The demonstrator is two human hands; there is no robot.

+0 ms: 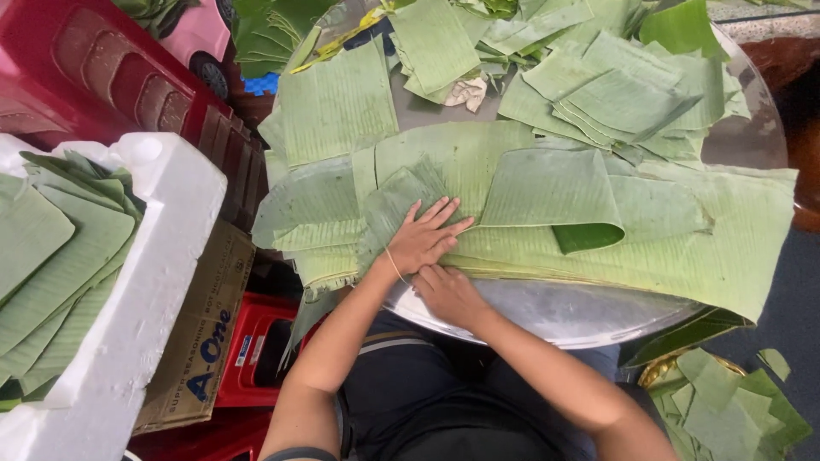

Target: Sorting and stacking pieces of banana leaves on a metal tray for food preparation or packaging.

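foam box (162,248) of cut leaves far left, then the left hand (424,239) spread flat, pressing a leaf (547,192) that runs off rightward across the round metal table (564,312). right hand (448,293) sits just under it, fingers tucked at the leaf edge, grip unclear

Your pale green, finely ribbed banana leaves (547,213) cover the shiny silver surface (564,312). At nine o'clock sits a white foam box (145,290); at seven, a red crate (256,350) and brown carton (201,333).

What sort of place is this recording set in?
Probably a small food-prep or leaf-packing workspace: banana leaves spread over a round metal table, a white foam box of cut leaves, stacked red crates.
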